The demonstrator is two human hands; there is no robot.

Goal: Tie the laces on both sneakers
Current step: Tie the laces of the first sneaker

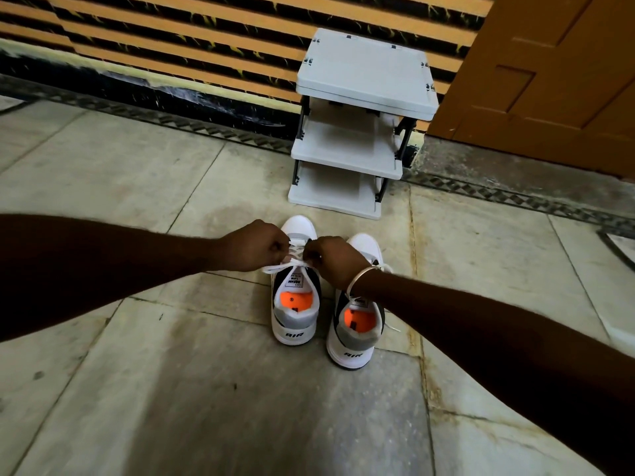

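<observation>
Your left hand (256, 245) and right hand (331, 261) pinch the laces (295, 262) of the left sneaker (295, 317) at centre frame; bare floor (171, 389) fills the lower left.

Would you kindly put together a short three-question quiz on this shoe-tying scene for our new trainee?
1. True or false: both hands are working on the left white-and-grey sneaker with the orange insole.
2. Which stands directly beyond the sneakers? A) a grey three-tier plastic shoe rack B) a red bucket C) a wooden chair
3. Fill in: the silver bangle sits on the ___ wrist.

Key
1. True: the left hand and right hand pinch its white laces; the right white-and-grey sneaker lies untouched.
2. A
3. right
</observation>
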